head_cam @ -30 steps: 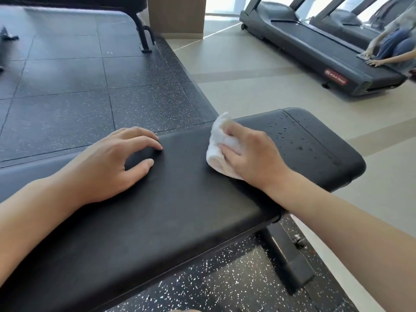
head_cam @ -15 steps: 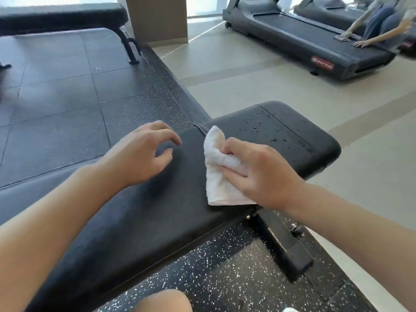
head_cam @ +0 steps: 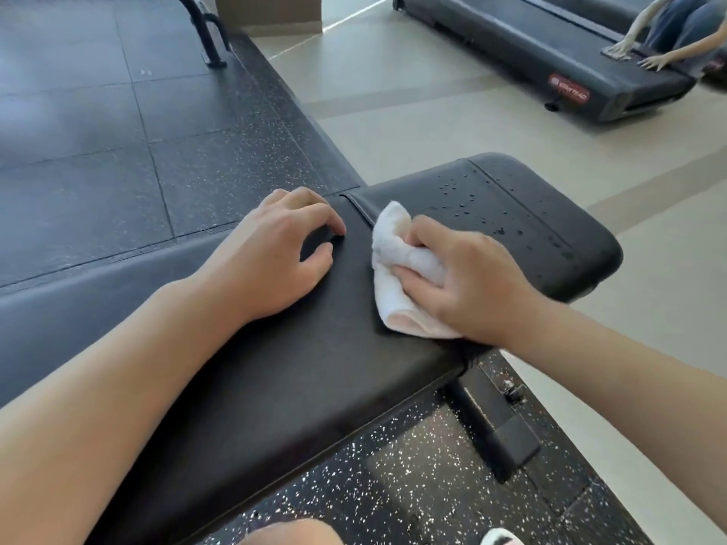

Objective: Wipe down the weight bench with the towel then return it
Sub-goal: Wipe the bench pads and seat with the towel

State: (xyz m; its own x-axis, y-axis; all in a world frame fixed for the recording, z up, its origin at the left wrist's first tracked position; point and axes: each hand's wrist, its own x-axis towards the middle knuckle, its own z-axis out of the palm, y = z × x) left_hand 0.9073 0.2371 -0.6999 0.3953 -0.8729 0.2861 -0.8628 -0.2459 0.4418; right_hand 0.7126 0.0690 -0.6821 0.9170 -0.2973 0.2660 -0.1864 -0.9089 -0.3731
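Observation:
A black padded weight bench (head_cam: 299, 371) runs from the lower left to the right of the head view. Water droplets dot its far end pad (head_cam: 511, 206). My right hand (head_cam: 472, 285) grips a bunched white towel (head_cam: 397, 269) and presses it on the pad near the seam between the two cushions. My left hand (head_cam: 271, 253) rests on the bench just left of the towel, fingers curled with the tips on the pad and nothing in them.
Dark speckled rubber flooring (head_cam: 118, 151) lies beyond and under the bench, beige floor to the right. The bench's foot (head_cam: 499, 426) sticks out below the pad. A treadmill (head_cam: 543, 53) stands at the back right, with another person's hands (head_cam: 637, 53) on it.
The towel and my right hand slid back along the pad toward the far end after moving nearer. My left hand has crept right along the bench, closer to the seam.

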